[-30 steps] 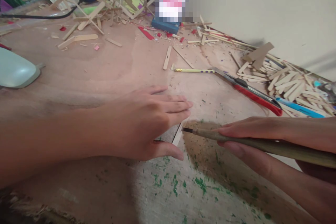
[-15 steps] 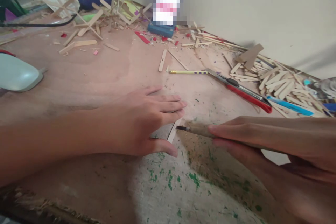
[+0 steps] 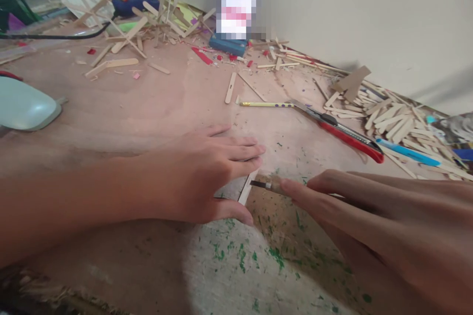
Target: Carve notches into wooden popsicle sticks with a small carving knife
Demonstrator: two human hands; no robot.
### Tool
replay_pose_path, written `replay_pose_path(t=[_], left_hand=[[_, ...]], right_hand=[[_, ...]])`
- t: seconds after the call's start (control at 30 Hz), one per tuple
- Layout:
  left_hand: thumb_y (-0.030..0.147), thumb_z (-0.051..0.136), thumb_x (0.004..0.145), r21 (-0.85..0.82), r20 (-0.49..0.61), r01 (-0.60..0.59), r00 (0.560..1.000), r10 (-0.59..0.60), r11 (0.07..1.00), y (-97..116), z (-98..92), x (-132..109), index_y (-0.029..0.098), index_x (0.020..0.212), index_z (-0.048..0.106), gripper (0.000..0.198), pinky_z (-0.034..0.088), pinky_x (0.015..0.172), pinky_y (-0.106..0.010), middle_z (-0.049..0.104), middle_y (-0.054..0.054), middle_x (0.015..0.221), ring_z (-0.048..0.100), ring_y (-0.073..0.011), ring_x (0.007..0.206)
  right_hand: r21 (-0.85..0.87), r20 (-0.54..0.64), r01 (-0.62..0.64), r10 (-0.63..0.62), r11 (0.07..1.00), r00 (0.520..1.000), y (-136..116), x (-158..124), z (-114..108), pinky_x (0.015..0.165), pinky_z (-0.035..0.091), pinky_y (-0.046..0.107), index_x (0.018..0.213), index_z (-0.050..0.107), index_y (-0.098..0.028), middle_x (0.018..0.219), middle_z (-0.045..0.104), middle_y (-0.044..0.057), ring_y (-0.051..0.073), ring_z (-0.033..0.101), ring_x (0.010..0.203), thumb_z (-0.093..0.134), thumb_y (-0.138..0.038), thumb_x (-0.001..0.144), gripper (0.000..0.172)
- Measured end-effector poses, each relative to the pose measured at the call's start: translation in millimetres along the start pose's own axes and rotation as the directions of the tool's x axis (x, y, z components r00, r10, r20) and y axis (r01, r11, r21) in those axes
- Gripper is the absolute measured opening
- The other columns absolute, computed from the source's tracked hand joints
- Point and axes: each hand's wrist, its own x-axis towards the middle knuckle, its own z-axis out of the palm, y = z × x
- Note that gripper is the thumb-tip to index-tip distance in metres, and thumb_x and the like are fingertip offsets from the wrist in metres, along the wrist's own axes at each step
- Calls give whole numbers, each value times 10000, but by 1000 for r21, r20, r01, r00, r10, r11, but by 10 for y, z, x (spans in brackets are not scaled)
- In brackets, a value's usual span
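My left hand (image 3: 218, 160) lies flat with its fingers stretched out, pressing a pale wooden craft stick (image 3: 244, 195) onto the tabletop; the fingertips and the thumb sit at its two ends and cover part of it. My right hand (image 3: 369, 211) is closed around a small chisel (image 3: 274, 188) with a wooden handle, index finger laid along it. The chisel's flat dark blade touches the stick between my left fingers and thumb. Most of the handle is hidden by the right hand.
A red utility knife (image 3: 349, 139), a pencil (image 3: 264, 105) and a blue pen (image 3: 408, 151) lie beyond my hands. A pile of craft sticks (image 3: 391, 118) is at right. Behind stands a blurred phone-like screen in a blue stand (image 3: 227, 45); a pale glue gun-like object (image 3: 27, 103) is left.
My right fingers have shifted along the chisel, the index finger now nearer the blade and the grip lower over the handle. The left hand still presses the stick. The whole view has moved slightly.
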Motion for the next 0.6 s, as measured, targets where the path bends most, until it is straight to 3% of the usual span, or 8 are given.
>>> replay_pose_path(t=[0.2, 0.4, 0.6], left_hand=[[646, 740, 986, -10, -26, -11, 1000, 10, 1000, 0, 20, -10, 121, 1507, 612, 751, 352, 1337, -548, 560, -133, 1643, 517, -296, 1560], [668, 718, 992, -15, -7, -6, 1000, 6, 1000, -16, 22, -4, 142, 1516, 608, 751, 333, 1350, -533, 543, -121, 1661, 493, -285, 1579], [686, 719, 981, -20, 11, 15, 1000, -15, 1000, 2, -1, -3, 149, 1516, 614, 765, 321, 1359, -533, 542, -135, 1654, 491, -289, 1581]], right_hand=[[3, 21, 81, -81, 997, 997, 31, -1, -20, 580, 474, 444, 1331, 632, -215, 1039, 804, 77, 241, 749, 800, 307, -249, 1144, 376], [14, 23, 106, -107, 994, 994, 81, -36, 36, 515, 386, 407, 1410, 563, -204, 829, 717, -11, 180, 572, 529, 398, -178, 1109, 344], [55, 68, 94, -97, 994, 993, 103, -57, 47, 513, 365, 432, 1470, 515, -219, 853, 724, -3, 197, 558, 523, 325, -164, 1101, 419]])
